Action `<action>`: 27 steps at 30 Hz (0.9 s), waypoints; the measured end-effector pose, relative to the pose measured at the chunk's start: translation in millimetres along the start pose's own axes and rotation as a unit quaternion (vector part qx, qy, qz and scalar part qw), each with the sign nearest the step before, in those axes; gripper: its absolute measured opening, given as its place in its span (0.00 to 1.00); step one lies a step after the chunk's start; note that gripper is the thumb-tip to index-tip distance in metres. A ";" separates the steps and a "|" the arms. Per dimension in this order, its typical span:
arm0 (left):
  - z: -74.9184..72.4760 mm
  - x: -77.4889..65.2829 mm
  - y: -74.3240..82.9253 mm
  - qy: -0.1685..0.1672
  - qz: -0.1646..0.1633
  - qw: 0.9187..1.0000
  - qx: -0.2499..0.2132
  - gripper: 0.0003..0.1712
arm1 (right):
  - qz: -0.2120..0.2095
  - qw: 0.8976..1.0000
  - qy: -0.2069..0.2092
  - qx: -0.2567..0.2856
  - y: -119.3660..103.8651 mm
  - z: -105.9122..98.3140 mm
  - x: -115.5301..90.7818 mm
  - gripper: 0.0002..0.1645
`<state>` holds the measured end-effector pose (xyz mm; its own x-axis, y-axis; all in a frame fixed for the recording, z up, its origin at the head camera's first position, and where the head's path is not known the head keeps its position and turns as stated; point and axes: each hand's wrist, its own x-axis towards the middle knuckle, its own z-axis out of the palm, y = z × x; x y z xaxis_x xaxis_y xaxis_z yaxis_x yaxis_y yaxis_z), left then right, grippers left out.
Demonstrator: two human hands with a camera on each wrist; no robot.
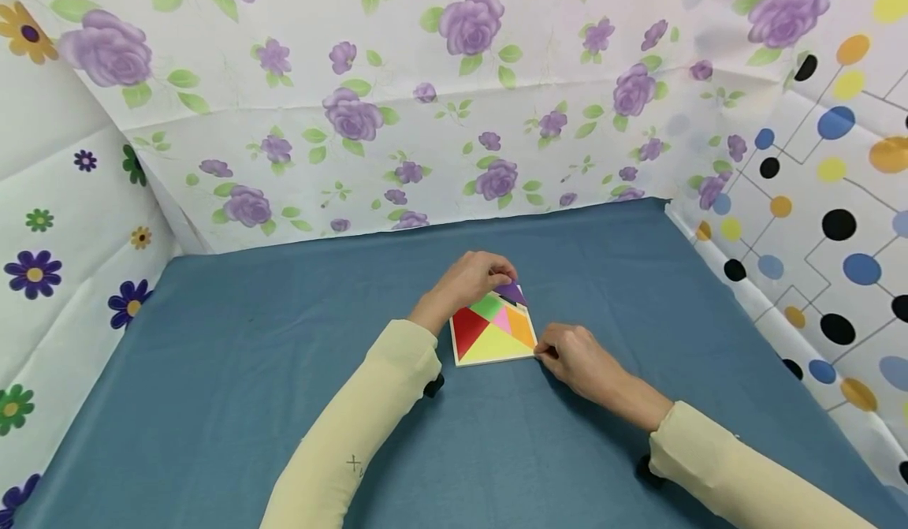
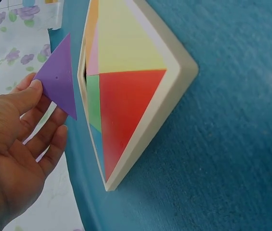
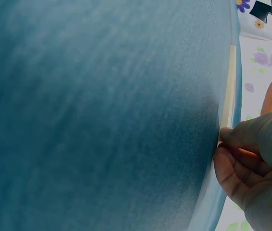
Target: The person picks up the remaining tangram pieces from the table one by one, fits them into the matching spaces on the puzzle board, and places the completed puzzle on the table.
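A square tangram tray (image 1: 496, 360) with a pale frame lies on the blue cloth. Red (image 2: 128, 113), yellow, green, pink, orange and blue pieces are set in it. My left hand (image 1: 471, 278) holds a purple triangle (image 2: 60, 77) over the tray's far side, pinched at one corner between thumb and fingers. In the left wrist view this triangle is apart from the frame. A dark gap shows in the tray beside it in the head view. At the tray's near right corner, my right hand (image 1: 583, 362) pinches the frame with thumb and forefinger.
Blue cloth (image 1: 248, 379) covers the table. A white sheet with purple roses (image 1: 471, 20) hangs behind it. Flowered cloth (image 1: 64, 237) stands at the left and dotted cloth (image 1: 837, 225) at the right.
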<state>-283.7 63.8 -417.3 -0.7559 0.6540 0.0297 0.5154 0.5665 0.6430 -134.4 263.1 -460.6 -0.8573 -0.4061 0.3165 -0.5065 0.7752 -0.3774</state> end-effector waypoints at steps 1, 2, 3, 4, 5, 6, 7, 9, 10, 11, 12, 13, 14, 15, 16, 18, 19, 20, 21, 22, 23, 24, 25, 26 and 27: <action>0.2 0.1 0.3 0.000 0.001 1.000 0.002 0.10 | -0.002 1.000 0.001 0.000 0.2 0.2 0.0 0.08; 0.2 0.2 0.6 0.000 0.001 1.000 0.005 0.10 | -0.003 1.000 0.001 -0.001 0.4 0.5 0.3 0.08; 0.0 0.3 1.2 0.000 0.001 1.000 0.006 0.10 | -0.004 1.000 0.002 -0.001 0.5 0.6 0.5 0.08; -0.3 0.5 1.8 0.000 0.001 1.000 0.008 0.10 | -0.006 1.000 0.002 -0.001 0.8 0.7 0.7 0.08; -0.5 0.8 2.3 0.000 0.002 1.000 0.011 0.10 | -0.006 1.000 0.001 -0.002 0.9 0.7 0.8 0.08; -0.8 1.0 2.8 0.001 0.003 1.000 0.013 0.10 | -0.006 1.000 0.002 -0.003 0.7 0.5 0.9 0.08; -1.0 1.2 3.3 0.001 0.004 1.000 0.014 0.10 | -0.006 1.000 0.002 -0.004 0.6 0.2 0.9 0.08; -1.0 1.5 3.5 0.000 0.003 1.000 0.015 0.10 | -0.006 1.000 0.002 -0.004 0.2 -0.3 0.9 0.08; -0.8 1.6 3.3 -0.001 0.002 1.000 0.015 0.10 | -0.005 1.000 0.001 -0.002 -0.1 -0.6 0.8 0.08; -0.2 1.8 3.0 -0.001 0.001 1.000 0.016 0.10 | -0.004 1.000 0.000 0.000 -0.4 -0.9 0.7 0.08; 0.4 2.0 2.4 -0.002 0.001 1.000 0.017 0.10 | -0.003 1.000 -0.001 0.003 -0.7 -1.0 0.5 0.08; 0.9 2.3 1.9 -0.002 0.001 1.000 0.018 0.09 | -0.001 1.000 -0.003 0.005 -0.8 -1.3 0.4 0.08; 1.5 2.6 1.4 -0.002 0.001 1.000 0.019 0.09 | 0.001 1.000 -0.005 0.008 -1.0 -1.5 0.3 0.08; 2.1 2.8 0.9 -0.002 0.001 1.000 0.020 0.09 | 0.002 1.000 -0.006 0.011 -1.1 -1.7 0.2 0.08; 2.5 2.9 0.5 -0.002 0.000 1.000 0.020 0.09 | 0.003 1.000 -0.007 0.011 -1.2 -1.9 0.1 0.08; 3.1 3.2 -0.2 -0.001 -0.001 1.000 0.021 0.09 | 0.003 1.000 -0.009 0.013 -1.2 -2.1 0.1 0.08; 3.2 3.2 -0.5 0.000 -0.003 1.000 0.021 0.09 | 0.004 1.000 -0.009 0.013 -1.2 -2.1 0.2 0.08; 3.3 3.2 -0.7 0.000 -0.005 1.000 0.022 0.09 | 0.004 1.000 -0.010 0.013 -1.2 -2.2 0.3 0.08; 3.4 3.3 -1.0 -0.001 -0.006 1.000 0.022 0.10 | 0.003 1.000 -0.009 0.012 -1.2 -2.3 0.4 0.08; 3.4 3.4 -1.2 -0.001 -0.008 1.000 0.022 0.10 | 0.003 1.000 -0.009 0.012 -1.3 -2.4 0.3 0.08; 3.4 3.4 -1.4 -0.001 -0.009 1.000 0.022 0.10 | 0.004 1.000 -0.009 0.013 -1.2 -2.5 0.3 0.08; 3.4 3.5 -1.6 -0.002 -0.010 1.000 0.022 0.10 | 0.004 1.000 -0.009 0.013 -1.2 -2.6 0.3 0.08; 3.3 3.6 -1.7 -0.002 -0.011 1.000 0.022 0.10 | 0.004 1.000 -0.008 0.013 -1.0 -2.7 0.2 0.08; 3.5 3.8 -1.9 -0.003 -0.011 1.000 0.021 0.10 | 0.004 1.000 -0.008 0.013 -0.8 -2.7 0.1 0.08; 3.6 4.2 -2.2 -0.003 -0.011 1.000 0.021 0.10 | 0.003 1.000 -0.008 0.013 -0.5 -2.7 0.1 0.08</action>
<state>-286.5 67.0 -421.4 -0.7647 0.6443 0.0112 0.5152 0.6009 0.6112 -133.9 264.0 -458.0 -0.8618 -0.4091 0.2998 -0.5030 0.7652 -0.4018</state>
